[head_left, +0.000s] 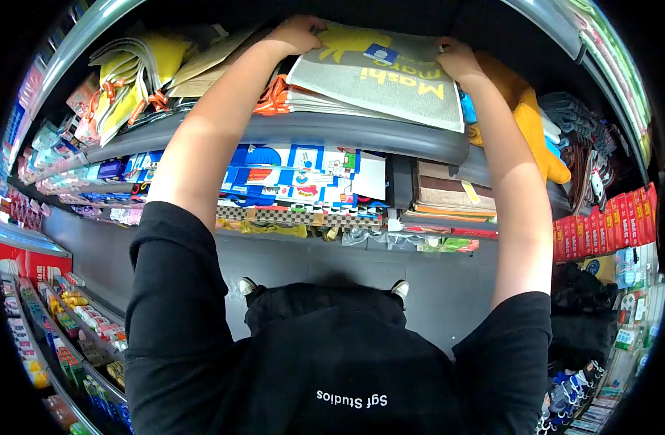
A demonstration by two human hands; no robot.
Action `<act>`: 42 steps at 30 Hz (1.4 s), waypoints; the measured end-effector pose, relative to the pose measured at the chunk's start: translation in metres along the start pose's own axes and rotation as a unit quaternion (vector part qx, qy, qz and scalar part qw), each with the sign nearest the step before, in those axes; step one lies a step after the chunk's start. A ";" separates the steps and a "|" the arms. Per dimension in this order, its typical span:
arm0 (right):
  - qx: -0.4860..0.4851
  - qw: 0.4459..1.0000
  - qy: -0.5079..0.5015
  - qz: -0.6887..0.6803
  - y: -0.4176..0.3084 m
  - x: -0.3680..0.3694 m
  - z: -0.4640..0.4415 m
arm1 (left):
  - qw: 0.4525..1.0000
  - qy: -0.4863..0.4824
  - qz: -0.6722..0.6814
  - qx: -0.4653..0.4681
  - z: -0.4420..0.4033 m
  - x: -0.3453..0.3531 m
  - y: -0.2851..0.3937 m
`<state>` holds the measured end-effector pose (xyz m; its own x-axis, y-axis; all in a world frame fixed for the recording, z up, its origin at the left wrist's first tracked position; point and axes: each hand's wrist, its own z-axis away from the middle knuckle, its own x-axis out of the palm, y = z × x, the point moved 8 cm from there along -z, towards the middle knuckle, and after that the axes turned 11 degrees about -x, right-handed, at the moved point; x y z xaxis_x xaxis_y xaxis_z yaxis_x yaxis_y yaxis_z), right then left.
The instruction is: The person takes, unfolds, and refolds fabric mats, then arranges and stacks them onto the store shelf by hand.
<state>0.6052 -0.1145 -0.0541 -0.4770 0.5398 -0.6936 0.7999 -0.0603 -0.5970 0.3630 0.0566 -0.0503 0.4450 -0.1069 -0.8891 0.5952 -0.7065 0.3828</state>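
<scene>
A grey mat with yellow lettering [390, 80] and a small blue label lies on top of a stack on the upper shelf [361, 130]. My left hand [298, 35] has its fingers bent round the mat's far left corner. At the far right corner, my right hand [456, 58] pinches the mat's edge. Orange ties [273, 96] show beside the stack on the left. Folded yellow and grey mats [140, 72] with orange ties lie farther left. An orange-yellow cloth item [528, 116] sits just right of my right forearm.
Blue and white patterned goods [303, 170] and brown folded mats [448, 190] fill the shelf below. Dark folded textiles [575, 123] and hanging red packs [608, 225] are at the right. Racks of small packets [93, 319] stand at the lower left. Grey floor [332, 261] shows beneath.
</scene>
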 end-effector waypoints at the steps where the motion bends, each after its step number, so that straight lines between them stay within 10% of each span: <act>1: -0.049 0.997 0.021 0.056 -0.007 -0.004 -0.004 | 0.999 -0.014 0.050 -0.013 0.001 0.001 -0.001; 5: -0.105 0.994 0.034 -0.008 -0.020 -0.007 -0.015 | 0.944 -0.136 0.240 -0.181 0.019 0.005 -0.010; 9: -0.134 0.981 0.080 -0.113 -0.009 -0.022 -0.041 | 0.942 -0.130 0.267 -0.159 -0.016 0.011 -0.027; 13: -0.077 0.994 0.068 0.036 -0.008 -0.004 -0.032 | 0.998 0.046 0.046 -0.002 -0.001 -0.012 -0.003; 22: 0.002 0.999 -0.034 0.041 -0.031 -0.006 0.026 | 0.971 -0.147 0.125 -0.143 0.048 -0.008 0.001; 30: 0.101 0.985 -0.143 0.000 -0.072 -0.014 0.098 | 0.991 -0.131 0.024 0.012 0.106 -0.034 0.030; 36: -0.083 0.984 -0.103 0.120 -0.077 -0.013 0.098 | 0.997 -0.069 -0.019 -0.008 0.122 -0.043 0.034; 42: -0.072 0.945 -0.093 0.305 -0.103 -0.018 0.120 | 0.994 -0.021 -0.108 -0.021 0.139 -0.045 0.044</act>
<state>0.4879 -0.2192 -0.0282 0.0431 0.2847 -0.9576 0.9815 -0.1909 -0.0126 0.2767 -0.0671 -0.0283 0.2762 0.0144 -0.9610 0.7014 -0.6867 0.1913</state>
